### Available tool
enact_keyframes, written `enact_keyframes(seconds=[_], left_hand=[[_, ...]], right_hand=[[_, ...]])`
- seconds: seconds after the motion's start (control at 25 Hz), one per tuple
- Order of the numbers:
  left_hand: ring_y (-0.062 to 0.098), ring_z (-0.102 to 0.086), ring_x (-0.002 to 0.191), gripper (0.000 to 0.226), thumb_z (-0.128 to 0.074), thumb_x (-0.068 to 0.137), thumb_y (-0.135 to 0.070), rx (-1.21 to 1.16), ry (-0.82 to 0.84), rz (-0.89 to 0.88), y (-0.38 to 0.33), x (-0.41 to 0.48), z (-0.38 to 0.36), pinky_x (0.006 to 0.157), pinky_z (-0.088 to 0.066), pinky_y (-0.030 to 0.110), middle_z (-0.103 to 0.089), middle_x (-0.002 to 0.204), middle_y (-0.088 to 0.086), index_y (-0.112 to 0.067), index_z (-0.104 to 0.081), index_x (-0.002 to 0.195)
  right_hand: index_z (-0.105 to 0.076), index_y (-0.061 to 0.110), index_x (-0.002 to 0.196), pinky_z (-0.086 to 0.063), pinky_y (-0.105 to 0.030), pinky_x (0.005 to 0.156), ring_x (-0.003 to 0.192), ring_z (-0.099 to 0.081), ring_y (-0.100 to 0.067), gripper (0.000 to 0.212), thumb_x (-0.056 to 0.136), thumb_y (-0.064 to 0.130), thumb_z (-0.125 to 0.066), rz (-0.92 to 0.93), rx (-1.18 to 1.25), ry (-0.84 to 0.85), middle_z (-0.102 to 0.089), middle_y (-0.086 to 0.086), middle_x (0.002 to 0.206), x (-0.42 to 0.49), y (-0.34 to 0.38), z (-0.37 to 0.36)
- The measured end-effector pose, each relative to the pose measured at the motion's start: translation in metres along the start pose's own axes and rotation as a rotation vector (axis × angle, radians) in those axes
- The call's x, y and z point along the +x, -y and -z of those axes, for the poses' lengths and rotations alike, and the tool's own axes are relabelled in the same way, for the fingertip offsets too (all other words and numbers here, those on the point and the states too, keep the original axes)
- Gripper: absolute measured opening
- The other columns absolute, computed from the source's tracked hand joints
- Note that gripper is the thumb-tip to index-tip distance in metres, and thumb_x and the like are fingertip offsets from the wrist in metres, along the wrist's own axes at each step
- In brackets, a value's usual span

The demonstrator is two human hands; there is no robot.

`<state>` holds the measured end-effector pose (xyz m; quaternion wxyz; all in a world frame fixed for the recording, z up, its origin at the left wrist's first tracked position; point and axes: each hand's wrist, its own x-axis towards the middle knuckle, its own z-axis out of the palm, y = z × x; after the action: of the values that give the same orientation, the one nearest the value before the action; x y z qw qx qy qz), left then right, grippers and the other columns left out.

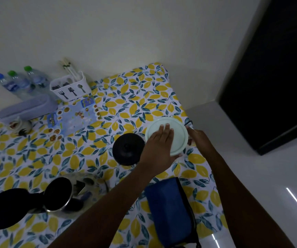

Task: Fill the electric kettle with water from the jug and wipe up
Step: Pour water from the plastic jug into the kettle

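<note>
both hands at about 2 o'clock from the table's middle, on the jug's pale round lid [179,135]. left hand [159,146] laid flat over the lid, fingers [165,128] stretched out together, palm down, thumb curled at the lid's near rim; pressing rather than clasping. right hand [200,137] at the lid's 3 o'clock edge, fingers hidden behind the rim, so cannot tell whether closed around the jug's side or only touching. jug body itself out of sight beneath the lid.

black round kettle base [128,149] just beside the lid at its 9 o'clock, lying on the lemon-print tablecloth [135,97]. electric kettle [60,194] well apart, at 8 o'clock from the base, steel rim showing, dark inside, black lid [4,208] swung open toward 8 o'clock. folded blue cloth [171,212] at 6 o'clock from the jug lid, between the two forearms, dark strap along its right edge.

farther back, at 10 o'clock: white cutlery holder [70,86] with fork, spatula and spoon cut-outs, chopsticks standing in it; three water bottles [20,83] against the wall to its 9 o'clock, two green caps and one blue; a rolled lilac towel [28,108] in front of the bottles; a blue printed placemat [72,117] at the holder's 6 o'clock. dim light throughout.
</note>
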<state>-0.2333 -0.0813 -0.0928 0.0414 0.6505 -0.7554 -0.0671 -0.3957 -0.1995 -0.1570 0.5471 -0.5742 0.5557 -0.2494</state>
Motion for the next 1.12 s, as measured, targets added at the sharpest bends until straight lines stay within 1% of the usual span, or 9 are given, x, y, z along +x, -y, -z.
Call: enact_keyframes(seconds=[0.12,0.24,0.32,0.48,0.64,0.84,0.92,1.0,1.12], left_hand=[[0.034,-0.014,0.148,0.087,-0.047,0.089,-0.058,0.000,0.008,0.000,0.000,-0.001,0.003,0.118,-0.019,0.045,-0.014,0.160,0.021,-0.002,-0.017,0.148],[0.032,-0.012,0.148,0.085,-0.044,0.092,-0.057,0.022,0.042,-0.034,0.003,-0.004,0.006,0.119,-0.018,0.045,-0.011,0.161,0.018,-0.004,-0.013,0.149],[0.030,-0.008,0.149,0.081,-0.040,0.094,-0.055,0.037,0.074,-0.061,0.008,-0.011,0.009,0.121,-0.018,0.045,-0.007,0.162,0.016,-0.005,-0.010,0.150],[0.027,-0.006,0.150,0.077,-0.038,0.096,-0.052,0.007,0.075,-0.060,0.013,-0.031,0.022,0.121,-0.018,0.044,-0.005,0.162,0.013,-0.006,-0.009,0.151],[0.029,-0.016,0.148,0.080,-0.040,0.094,-0.057,-0.015,-0.066,0.021,0.013,-0.063,0.044,0.119,-0.019,0.042,-0.015,0.160,0.015,-0.004,-0.016,0.150],[0.028,-0.003,0.150,0.076,-0.040,0.098,-0.048,-0.091,-0.135,0.134,0.028,-0.129,0.066,0.121,-0.005,0.035,-0.003,0.161,0.014,-0.004,-0.008,0.151],[0.027,-0.001,0.150,0.074,-0.038,0.098,-0.047,-0.121,-0.167,0.166,0.036,-0.151,0.075,0.120,-0.002,0.033,-0.001,0.162,0.013,-0.005,-0.007,0.151],[0.026,-0.002,0.150,0.073,-0.038,0.099,-0.047,-0.144,-0.207,0.198,0.047,-0.170,0.086,0.120,-0.001,0.032,-0.002,0.162,0.012,-0.006,-0.007,0.151],[0.024,-0.003,0.150,0.069,-0.039,0.100,-0.043,-0.204,-0.263,0.232,0.060,-0.194,0.096,0.120,-0.001,0.029,-0.004,0.161,0.011,-0.007,-0.009,0.151]], right_hand=[[-0.047,0.012,0.050,-0.033,-0.030,0.052,0.043,-0.041,-0.015,0.058,0.077,0.061,-0.061,-0.046,0.171,-0.008,-0.044,-0.002,0.044,-0.002,-0.001,-0.003],[-0.047,0.011,0.062,-0.026,-0.031,0.052,0.045,-0.033,-0.014,0.046,0.075,0.050,-0.067,-0.058,0.318,-0.052,-0.037,-0.002,0.049,-0.012,-0.003,-0.012],[-0.050,0.011,0.061,-0.026,-0.031,0.051,0.042,-0.033,-0.012,0.045,0.073,0.051,-0.066,-0.068,0.369,-0.109,-0.037,0.002,0.045,-0.023,-0.006,-0.020],[-0.041,0.023,0.039,-0.033,-0.024,0.047,0.038,-0.035,-0.012,0.054,0.067,0.061,-0.067,-0.038,0.367,-0.190,-0.034,0.006,0.036,-0.049,0.003,-0.032],[-0.042,0.017,0.046,-0.032,-0.023,0.046,0.040,-0.035,-0.012,0.052,0.071,0.053,-0.069,0.028,0.392,-0.162,-0.037,0.003,0.041,-0.074,0.030,-0.046],[-0.043,0.015,0.050,-0.029,-0.015,0.038,0.035,-0.034,-0.006,0.047,0.084,0.034,-0.069,0.106,0.281,-0.082,-0.036,0.010,0.037,-0.102,0.075,-0.086],[-0.040,0.016,0.042,-0.028,-0.012,0.035,0.030,-0.036,-0.003,0.054,0.086,0.030,-0.069,0.093,0.257,-0.067,-0.038,0.011,0.032,-0.111,0.094,-0.106],[-0.044,0.023,0.030,-0.029,-0.011,0.031,0.026,-0.039,-0.001,0.060,0.083,0.032,-0.071,0.052,0.231,-0.077,-0.043,0.011,0.029,-0.123,0.114,-0.126],[-0.048,0.023,0.032,-0.030,-0.013,0.032,0.029,-0.040,-0.004,0.055,0.077,0.041,-0.074,0.087,0.193,-0.039,-0.045,0.011,0.033,-0.135,0.134,-0.147]])
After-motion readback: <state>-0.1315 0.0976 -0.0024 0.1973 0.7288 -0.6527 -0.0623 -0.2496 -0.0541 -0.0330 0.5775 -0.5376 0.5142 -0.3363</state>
